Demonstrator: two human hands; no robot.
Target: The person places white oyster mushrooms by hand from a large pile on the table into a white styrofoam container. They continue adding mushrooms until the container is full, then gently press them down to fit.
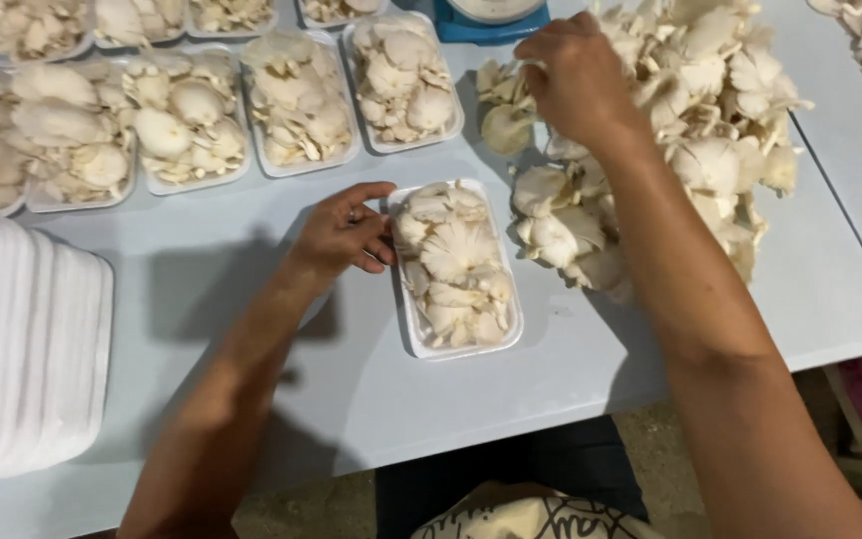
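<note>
A white foam tray point(410, 321) filled with pale oyster mushrooms point(454, 265) lies on the grey table in front of me. My left hand point(345, 232) rests against the tray's left rim, fingers curled on its edge. My right hand point(573, 78) reaches forward into the big loose heap of oyster mushrooms point(710, 150) at the right, fingers closed around a mushroom point(504, 85) at the heap's left side.
Several filled mushroom trays point(301, 105) stand in rows at the back left. A stack of unused white foam trays point(22, 349) sits at the left edge. A blue scale point(491, 25) stands at the back. The table's front edge point(551, 409) runs below the tray.
</note>
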